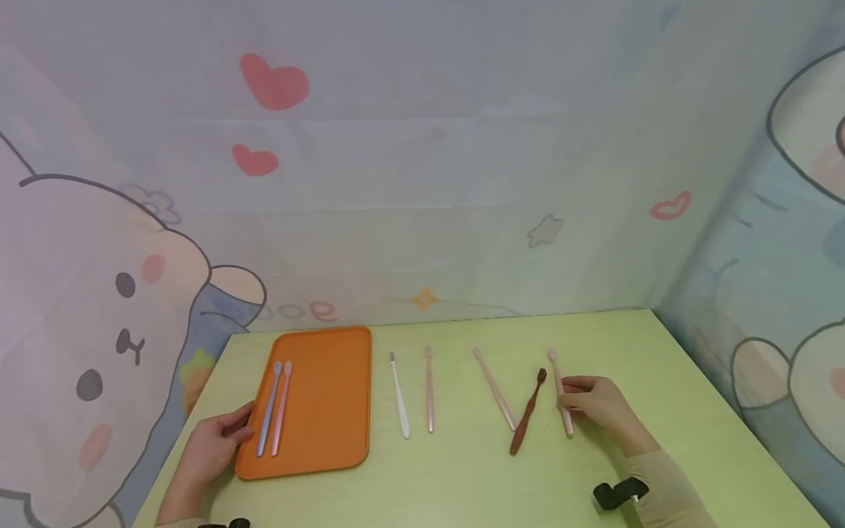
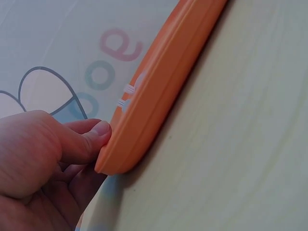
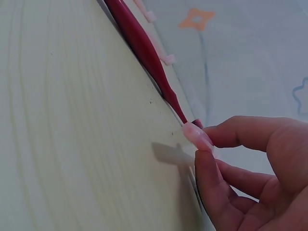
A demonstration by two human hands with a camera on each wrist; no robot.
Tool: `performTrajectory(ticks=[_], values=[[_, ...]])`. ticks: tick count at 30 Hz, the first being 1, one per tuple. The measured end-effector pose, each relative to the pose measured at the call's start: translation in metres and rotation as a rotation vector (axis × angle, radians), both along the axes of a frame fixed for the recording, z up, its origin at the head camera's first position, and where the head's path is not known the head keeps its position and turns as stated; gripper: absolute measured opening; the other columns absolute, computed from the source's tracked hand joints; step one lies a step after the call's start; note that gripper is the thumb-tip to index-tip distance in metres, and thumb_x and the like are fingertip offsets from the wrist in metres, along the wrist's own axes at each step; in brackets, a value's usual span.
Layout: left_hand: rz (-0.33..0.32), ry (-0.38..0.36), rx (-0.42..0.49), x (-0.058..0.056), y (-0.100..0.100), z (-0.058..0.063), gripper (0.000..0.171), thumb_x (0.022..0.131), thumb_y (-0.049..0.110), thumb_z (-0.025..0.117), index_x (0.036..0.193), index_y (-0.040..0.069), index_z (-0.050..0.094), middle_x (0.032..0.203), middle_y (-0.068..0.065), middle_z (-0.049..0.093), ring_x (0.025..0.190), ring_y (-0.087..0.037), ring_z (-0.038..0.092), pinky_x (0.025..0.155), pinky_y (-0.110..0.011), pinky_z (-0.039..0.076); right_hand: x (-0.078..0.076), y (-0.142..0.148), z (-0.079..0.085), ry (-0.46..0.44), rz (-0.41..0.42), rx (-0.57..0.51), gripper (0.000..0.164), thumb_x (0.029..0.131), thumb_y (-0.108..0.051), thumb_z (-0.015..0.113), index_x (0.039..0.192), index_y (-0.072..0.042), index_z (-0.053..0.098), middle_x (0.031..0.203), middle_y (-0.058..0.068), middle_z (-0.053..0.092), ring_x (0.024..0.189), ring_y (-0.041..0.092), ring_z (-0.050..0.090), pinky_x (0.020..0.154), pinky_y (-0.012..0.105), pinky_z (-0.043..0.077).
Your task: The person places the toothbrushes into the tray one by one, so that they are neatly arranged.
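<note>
Two toothbrushes, a blue one (image 1: 267, 409) and a pink one (image 1: 281, 409), lie side by side in the orange tray (image 1: 326, 403), whose left rim the left hand (image 1: 211, 446) pinches between thumb and fingers. At the table's (image 1: 462, 477) right part, the right hand's (image 1: 599, 403) thumb and fingers are clamped on the rightmost pale pink toothbrush (image 1: 557, 370) — just beside a brown toothbrush (image 1: 527, 413). Between tray and brown brush lie three more: a white toothbrush (image 1: 400, 396) and two pale pink brushes (image 1: 430, 390) (one slanted).
</note>
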State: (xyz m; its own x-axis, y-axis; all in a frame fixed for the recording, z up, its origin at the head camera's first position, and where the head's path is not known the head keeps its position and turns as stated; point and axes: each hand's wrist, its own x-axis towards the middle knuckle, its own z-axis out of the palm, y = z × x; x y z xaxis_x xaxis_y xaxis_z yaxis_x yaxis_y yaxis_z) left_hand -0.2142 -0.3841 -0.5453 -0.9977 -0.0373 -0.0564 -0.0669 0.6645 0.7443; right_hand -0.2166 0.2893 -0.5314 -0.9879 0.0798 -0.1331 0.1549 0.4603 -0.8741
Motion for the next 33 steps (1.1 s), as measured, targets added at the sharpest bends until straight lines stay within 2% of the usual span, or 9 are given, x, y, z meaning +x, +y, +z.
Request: performTrajectory(ticks=[9,14,19,23,28,33], values=[[0.005,-0.014,0.003,0.000,0.000,-0.001,0.052,0.103,0.007,0.071,0.150,-0.005,0.053,0.144,-0.024,0.060,0.144,-0.039,0.047,0.114,-0.056,0.040,0.000,-0.004,0.001,-0.023,-0.039,-0.222,0.059,0.097,-0.006,0.076,0.146,0.019,0.052,0.129,0.024,0.071,0.090,0.009,0.071,0.078,0.027,0.063],[0.019,-0.018,0.011,-0.001,0.000,-0.001,0.052,0.103,0.008,0.072,0.150,-0.005,0.053,0.144,-0.024,0.059,0.144,-0.039,0.048,0.113,-0.055,0.040,0.001,-0.015,0.003,-0.006,0.000,-0.307,0.059,0.100,-0.006,0.072,0.150,0.017,0.048,0.137,0.028,0.067,0.097,0.009,0.072,0.085,0.028,0.063],[0.027,-0.018,0.013,-0.001,0.001,-0.001,0.052,0.103,0.007,0.072,0.150,-0.005,0.053,0.145,-0.024,0.059,0.144,-0.039,0.048,0.113,-0.055,0.041,0.000,-0.034,0.008,0.013,0.024,-0.380,0.061,0.100,-0.005,0.072,0.153,0.013,0.047,0.141,0.029,0.062,0.100,0.010,0.072,0.088,0.030,0.063],[0.022,-0.014,0.012,0.000,0.001,-0.002,0.052,0.103,0.006,0.072,0.150,-0.005,0.053,0.144,-0.024,0.059,0.144,-0.038,0.047,0.112,-0.054,0.041,-0.002,-0.052,0.011,0.017,0.029,-0.419,0.060,0.099,-0.004,0.073,0.152,0.011,0.050,0.136,0.024,0.064,0.097,0.010,0.072,0.086,0.029,0.063],[0.019,-0.011,0.013,0.000,0.001,-0.002,0.052,0.103,0.006,0.071,0.150,-0.006,0.053,0.144,-0.024,0.059,0.143,-0.038,0.048,0.112,-0.054,0.042,-0.004,-0.074,0.013,0.007,0.041,-0.416,0.058,0.097,-0.006,0.076,0.150,0.008,0.055,0.128,0.017,0.068,0.097,0.014,0.069,0.083,0.027,0.062],[0.018,-0.008,0.013,0.000,0.001,-0.003,0.052,0.103,0.006,0.071,0.150,-0.005,0.053,0.145,-0.024,0.059,0.143,-0.039,0.049,0.112,-0.054,0.041,-0.006,-0.095,0.012,-0.003,0.056,-0.403,0.055,0.095,-0.007,0.078,0.146,0.006,0.060,0.127,0.019,0.069,0.097,0.018,0.070,0.085,0.029,0.062]])
